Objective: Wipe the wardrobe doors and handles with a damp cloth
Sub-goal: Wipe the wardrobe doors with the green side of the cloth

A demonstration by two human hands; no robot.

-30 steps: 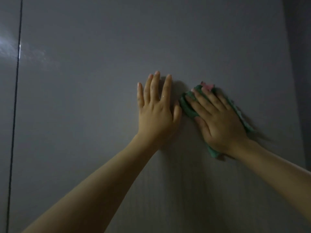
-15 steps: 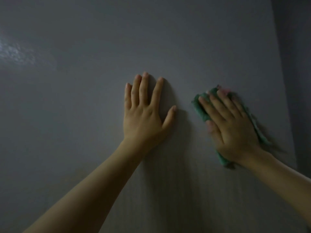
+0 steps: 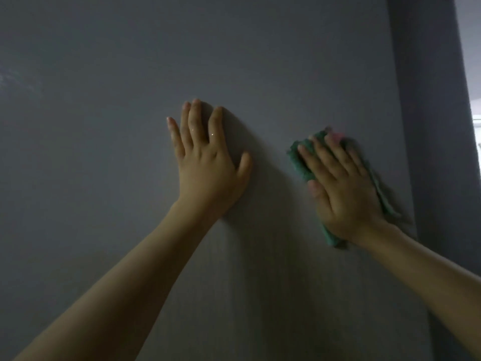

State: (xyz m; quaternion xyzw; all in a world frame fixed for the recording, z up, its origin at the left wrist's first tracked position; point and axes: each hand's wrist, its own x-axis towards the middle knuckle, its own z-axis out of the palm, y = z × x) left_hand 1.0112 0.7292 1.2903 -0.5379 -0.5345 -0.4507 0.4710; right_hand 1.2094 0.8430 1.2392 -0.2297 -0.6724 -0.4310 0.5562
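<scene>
Head view, the only one on offer, and it is dim: the grey wardrobe door [image 3: 234, 61] fills nearly the whole picture. The right hand [image 3: 343, 188] lies flat on the green cloth [image 3: 299, 162], fingers straight and slightly spread, palm pinning the fabric against the panel. No curl, no pinch; the hand spreads its push across the cloth, which looks like the sensible way to get broad contact for wiping. A pink patch of the cloth peeks out past the fingertips, and its lower corner shows below the wrist. The cloth sits near the door's right edge [image 3: 400, 152], just short of the darker strip [image 3: 437, 126] beyond it.

The left hand [image 3: 208, 165] is bare, also flat on the door, fingers extended, thumb angled out. It holds nothing. My read is that it braces the panel, or the person, against the wiping pressure. The two hands are apart, a band of bare door between them.

No handle is in sight, so that part of the job looks yet to come. A faint sheen shows at far left.
</scene>
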